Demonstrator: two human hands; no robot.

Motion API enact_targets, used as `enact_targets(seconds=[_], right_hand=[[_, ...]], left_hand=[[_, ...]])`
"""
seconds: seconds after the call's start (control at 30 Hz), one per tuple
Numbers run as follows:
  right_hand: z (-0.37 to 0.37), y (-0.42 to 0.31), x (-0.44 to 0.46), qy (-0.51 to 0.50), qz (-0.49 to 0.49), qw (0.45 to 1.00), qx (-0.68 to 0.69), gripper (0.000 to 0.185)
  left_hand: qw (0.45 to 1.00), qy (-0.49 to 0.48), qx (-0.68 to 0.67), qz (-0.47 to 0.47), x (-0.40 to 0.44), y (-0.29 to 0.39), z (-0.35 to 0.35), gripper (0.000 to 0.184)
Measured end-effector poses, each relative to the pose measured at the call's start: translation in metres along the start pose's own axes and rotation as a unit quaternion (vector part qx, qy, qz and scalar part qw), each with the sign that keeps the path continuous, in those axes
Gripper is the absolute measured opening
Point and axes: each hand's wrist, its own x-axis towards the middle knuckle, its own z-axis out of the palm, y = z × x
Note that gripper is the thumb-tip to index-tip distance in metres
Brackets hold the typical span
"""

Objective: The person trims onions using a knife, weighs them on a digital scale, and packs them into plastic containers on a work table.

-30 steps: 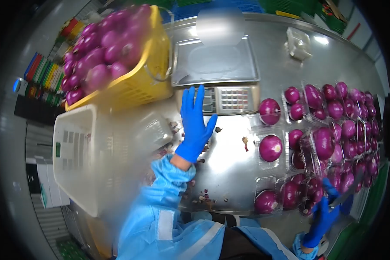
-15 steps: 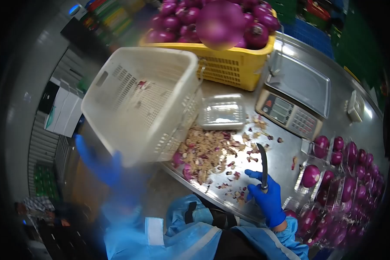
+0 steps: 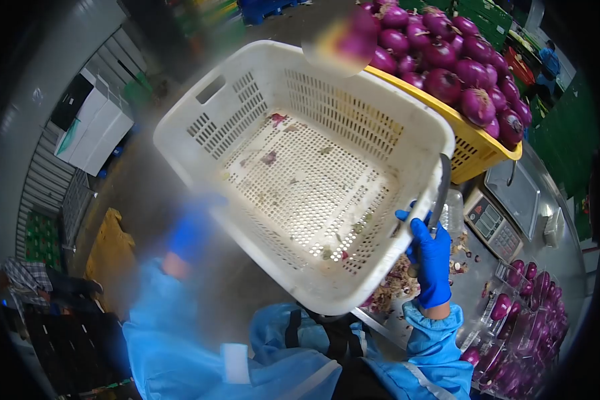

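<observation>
One white basket (image 3: 313, 187) is now seen large and tilted in front of the body, beside the worktop (image 3: 470, 293); half a second ago it is seen smaller and farther off. Its right end is now met by the right hand (image 3: 430, 260), which in the view just before is held over the peelings (image 3: 397, 283). The fingers are curled by the rim's handle hole, and the knife (image 3: 441, 193) is held in the same hand, its blade pointed up along the rim. The left hand (image 3: 195, 230) is blurred near the basket's near left edge; whether it is spread or closed, or whether the edge is touched, cannot be told. By this change, attention is judged to be shifted from the peelings to the basket, with the knife not set down. A few scraps (image 3: 269, 158) are held in the basket. Behind it, onions (image 3: 441, 81) are heaped in the yellow crate (image 3: 477, 155), and the scale (image 3: 492, 223) and packs (image 3: 530, 300) are left untouched to the right
</observation>
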Motion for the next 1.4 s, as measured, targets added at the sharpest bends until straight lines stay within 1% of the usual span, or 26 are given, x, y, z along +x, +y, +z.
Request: enact_targets(seconds=[0.07,0.13,0.17,0.23,0.27,0.33,0.4,0.5,0.6,0.67,0.7,0.73,0.77,0.8,0.87,0.93,0.97,1.0,1.07,1.13,1.2,1.23,1.27,1.3,1.37,1.4], right_hand=[[0.020,0.006,0.004,0.074,-0.052,0.995,-0.045,0.044],[0.021,-0.006,0.001,0.057,-0.006,0.995,-0.087,0.045],[0.027,-0.010,0.001,0.066,-0.043,0.993,-0.085,0.046],[0.045,-0.017,0.001,0.082,-0.110,0.986,-0.090,0.048],[0.056,-0.020,0.003,0.072,-0.127,0.989,-0.026,0.049],[0.069,-0.037,0.005,0.067,-0.129,0.987,-0.068,0.046],[0.088,-0.050,0.008,0.058,-0.144,0.985,-0.070,0.044],[0.119,-0.061,0.028,0.025,-0.170,0.983,-0.060,0.041],[0.164,-0.079,0.050,-0.039,-0.154,0.981,-0.112,0.043],[0.202,-0.086,0.070,-0.101,-0.181,0.974,-0.093,0.040],[0.222,-0.082,0.088,-0.135,-0.187,0.971,-0.070,0.035],[0.244,-0.077,0.104,-0.167,-0.193,0.966,-0.046,0.032],[0.267,-0.079,0.111,-0.174,-0.172,0.966,-0.088,0.033],[0.293,-0.070,0.128,-0.181,-0.176,0.961,-0.109,0.036],[0.352,-0.045,0.162,-0.182,-0.200,0.959,-0.087,0.043],[0.409,-0.016,0.195,-0.167,-0.221,0.954,-0.111,0.047],[0.437,-0.004,0.205,-0.196,-0.204,0.955,-0.086,0.049],[0.464,-0.002,0.210,-0.211,-0.201,0.952,-0.098,0.047],[0.511,0.017,0.228,-0.225,-0.156,0.954,-0.120,0.046],[0.560,0.059,0.253,-0.177,-0.188,0.956,-0.140,0.046],[0.595,0.099,0.283,-0.217,-0.176,0.934,-0.223,0.051],[0.609,0.123,0.295,-0.214,-0.164,0.935,-0.232,0.049],[0.623,0.150,0.302,-0.211,-0.151,0.936,-0.239,0.047],[0.631,0.166,0.307,-0.210,-0.136,0.936,-0.246,0.046],[0.635,0.182,0.316,-0.283,0.017,0.937,-0.206,0.043],[0.634,0.188,0.319,-0.316,0.096,0.926,-0.184,0.043]], left_hand=[[1.000,0.002,-0.001,0.005,0.001,-0.001,-0.003,0.059],[0.999,0.024,-0.014,0.019,-0.011,0.008,0.015,0.058],[0.999,0.042,0.004,0.033,-0.010,0.010,0.013,0.057],[0.995,0.038,0.057,0.070,-0.006,0.008,0.005,0.055],[0.991,0.026,0.091,0.090,-0.004,0.009,-0.009,0.055],[0.987,0.037,0.091,0.125,-0.007,0.022,-0.020,0.054],[0.988,0.070,0.032,0.133,-0.004,0.029,-0.024,0.055],[0.978,0.123,-0.015,0.165,0.005,0.032,-0.034,0.056],[0.961,0.171,-0.060,0.207,0.019,0.049,-0.057,0.057],[0.958,0.155,-0.119,0.209,0.010,0.084,-0.050,0.058],[0.945,0.188,-0.141,0.226,0.012,0.095,-0.053,0.061],[0.944,0.189,-0.133,0.236,0.019,0.104,-0.066,0.062],[0.942,0.189,-0.126,0.246,0.027,0.114,-0.086,0.064],[0.942,0.187,-0.118,0.254,0.037,0.124,-0.108,0.065],[0.949,0.193,-0.097,0.231,0.066,0.138,-0.155,0.068],[0.953,0.214,-0.084,0.198,0.093,0.142,-0.191,0.069],[0.953,0.231,-0.079,0.180,0.102,0.145,-0.207,0.069],[0.952,0.247,-0.073,0.164,0.114,0.147,-0.224,0.069],[0.953,0.278,-0.035,0.114,0.138,0.139,-0.273,0.067],[0.954,0.299,-0.026,0.026,0.166,0.135,-0.315,0.065],[0.956,0.221,-0.195,0.001,0.219,0.075,-0.429,0.062],[0.963,0.214,-0.164,0.004,0.222,0.072,-0.410,0.063],[0.955,0.230,-0.176,-0.066,0.226,0.062,-0.417,0.064],[0.946,0.195,-0.218,-0.138,0.239,0.034,-0.462,0.066],[0.956,0.097,-0.245,-0.126,0.249,-0.022,-0.492,0.066],[0.971,0.080,-0.191,-0.124,0.252,-0.036,-0.495,0.065]])
